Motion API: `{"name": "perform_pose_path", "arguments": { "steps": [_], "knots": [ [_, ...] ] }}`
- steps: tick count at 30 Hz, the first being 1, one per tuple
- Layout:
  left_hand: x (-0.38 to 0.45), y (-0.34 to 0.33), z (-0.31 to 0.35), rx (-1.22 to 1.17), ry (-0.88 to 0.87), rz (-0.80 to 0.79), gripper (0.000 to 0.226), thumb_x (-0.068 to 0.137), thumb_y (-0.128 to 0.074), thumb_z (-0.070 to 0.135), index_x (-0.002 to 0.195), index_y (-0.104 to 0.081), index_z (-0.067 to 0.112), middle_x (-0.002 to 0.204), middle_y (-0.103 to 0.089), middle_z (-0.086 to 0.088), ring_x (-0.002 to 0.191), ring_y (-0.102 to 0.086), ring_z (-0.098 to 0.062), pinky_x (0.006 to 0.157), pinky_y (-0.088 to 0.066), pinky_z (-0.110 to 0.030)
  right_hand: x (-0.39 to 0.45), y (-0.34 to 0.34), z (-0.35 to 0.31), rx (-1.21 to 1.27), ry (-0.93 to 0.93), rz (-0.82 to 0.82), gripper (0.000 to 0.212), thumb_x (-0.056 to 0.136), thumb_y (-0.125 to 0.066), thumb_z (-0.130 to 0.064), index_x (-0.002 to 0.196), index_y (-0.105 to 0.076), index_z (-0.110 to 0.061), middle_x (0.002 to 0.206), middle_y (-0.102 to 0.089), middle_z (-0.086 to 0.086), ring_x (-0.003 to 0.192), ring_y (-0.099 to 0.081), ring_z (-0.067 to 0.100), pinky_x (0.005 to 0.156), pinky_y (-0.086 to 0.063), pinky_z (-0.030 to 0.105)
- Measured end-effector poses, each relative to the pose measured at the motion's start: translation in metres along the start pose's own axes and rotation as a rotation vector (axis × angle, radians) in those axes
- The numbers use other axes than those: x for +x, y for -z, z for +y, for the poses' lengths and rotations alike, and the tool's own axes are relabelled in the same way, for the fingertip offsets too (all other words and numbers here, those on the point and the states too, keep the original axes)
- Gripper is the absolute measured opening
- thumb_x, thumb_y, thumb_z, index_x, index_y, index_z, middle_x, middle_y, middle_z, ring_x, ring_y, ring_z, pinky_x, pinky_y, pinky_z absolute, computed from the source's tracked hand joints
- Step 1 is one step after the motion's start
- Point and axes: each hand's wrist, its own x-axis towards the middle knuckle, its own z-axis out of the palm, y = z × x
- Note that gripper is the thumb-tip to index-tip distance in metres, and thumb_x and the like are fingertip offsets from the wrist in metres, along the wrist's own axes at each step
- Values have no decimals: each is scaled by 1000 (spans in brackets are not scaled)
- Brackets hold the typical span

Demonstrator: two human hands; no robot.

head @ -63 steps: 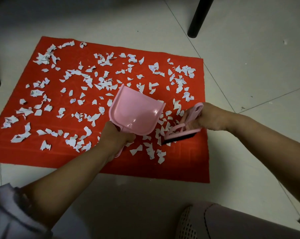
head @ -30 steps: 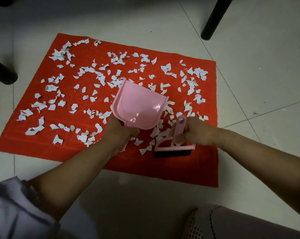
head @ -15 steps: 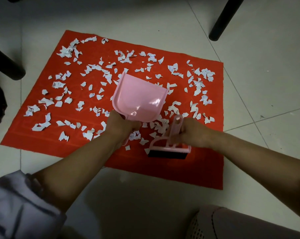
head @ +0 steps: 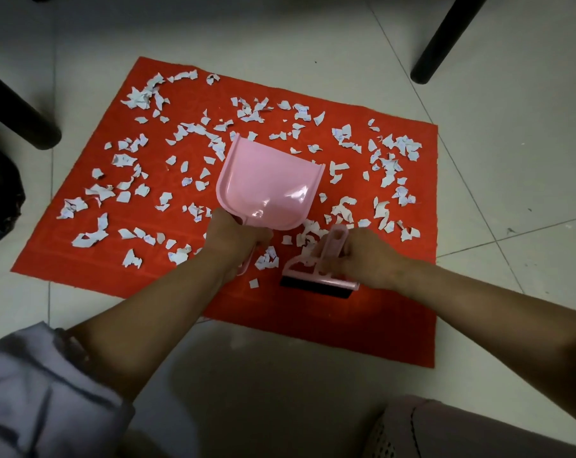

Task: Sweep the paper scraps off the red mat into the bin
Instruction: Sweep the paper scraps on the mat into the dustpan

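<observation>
Right hand (head: 367,259) grips the small pink plastic hand brush (head: 319,274), black bristles on the red rectangular floor mat (head: 362,325) near its front edge. Left hand (head: 235,238) clasps the pink plastic dustpan (head: 267,186), raised and empty. Torn white paper scraps (head: 214,153) remain spread across the mat. Advised: set the pan lip flat, sweep with short strokes. Both forearms reach forward, wrists low. Bin not identifiable.

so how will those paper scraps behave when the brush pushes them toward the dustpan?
The paper scraps look thin and torn, several curled off the red mat, so probably very light and apt to flutter or skip. The brush bristles may ride over flat ones. Some could slide past the tilted dustpan.
</observation>
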Motion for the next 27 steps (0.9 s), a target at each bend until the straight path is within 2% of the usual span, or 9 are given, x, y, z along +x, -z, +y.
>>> {"name": "perform_pose_path", "arguments": {
  "steps": [6, 9, 13, 16, 19, 21, 23, 25, 27],
  "knots": [
    [1, -3, 1, -13, -35, -38, 37, 72, -69, -12, 102, -61, 7, 82, -64, -3, 61, -59, -13, 39, -46, -10, 3, 14, 2, -53, -96, 150, 20, 90, -58, -22, 103, -68, -11, 96, -70, 11, 81, -65, 25, 75, -55, 41],
    [7, -6, -2, -16, -5, -40, 40, 71, -71, -9, 105, -61, 7, 93, -66, -7, 69, -62, -15, 42, -50, -15, -3, 33, 0, 67, -115, 144, 14, 86, -62, -13, 99, -69, -13, 98, -69, 11, 88, -65, 26, 81, -53, 41],
    [17, -15, 4, -16, 13, -63, 40, 75, -71, -5, 111, -58, 7, 101, -64, -5, 78, -59, -16, 66, -58, -28, -12, 22, 5, 55, -217, -82, 9, 87, -62, -14, 86, -66, -22, 93, -66, 4, 88, -62, 21, 78, -49, 28],
    [27, -21, 4, -36, 36, -62, 48, 72, -75, 3, 115, -55, 2, 104, -64, -10, 81, -61, -18, 75, -58, -34, -10, 20, 7, 1, -281, 42, 20, 87, -61, -14, 105, -67, -12, 103, -68, 9, 93, -62, 24, 83, -51, 33],
    [33, -27, 3, -46, 36, -77, 64, 62, -82, 13, 118, -55, -1, 108, -65, -17, 95, -65, -32, 82, -57, -44, -9, 29, -7, -3, -289, 119, 19, 87, -60, -11, 103, -68, -16, 95, -66, 4, 81, -59, 18, 63, -45, 14],
    [37, -35, 2, -99, 79, -92, 71, 57, -81, 21, 121, -53, 7, 110, -63, -13, 100, -64, -33, 82, -59, -43, -10, 36, -17, 14, -292, 143, 18, 87, -59, -9, 102, -68, -14, 93, -65, 4, 83, -60, 20, 63, -45, 13],
    [37, -41, 5, -213, 144, -106, 67, 64, -77, 20, 125, -48, 14, 114, -61, -11, 104, -62, -30, 80, -59, -37, -10, 40, -27, -57, -287, 143, 20, 87, -57, -7, 104, -69, -10, 99, -67, 8, 92, -62, 26, 77, -52, 28],
    [37, -43, 7, -215, 154, -88, 61, 73, -75, 10, 126, -46, 14, 113, -61, -7, 96, -62, -23, 62, -57, -21, -12, 42, -35, -131, -310, 125, 22, 87, -56, -6, 105, -69, -9, 103, -68, 12, 94, -62, 29, 85, -52, 39],
    [37, -45, 7, -209, 175, -64, 61, 75, -74, 6, 128, -43, 12, 110, -60, -4, 87, -60, -16, 51, -48, -12, -15, 44, -41, -161, -325, 92, 23, 88, -55, -6, 107, -68, -9, 107, -67, 12, 96, -62, 28, 88, -52, 39]
  ]
}}
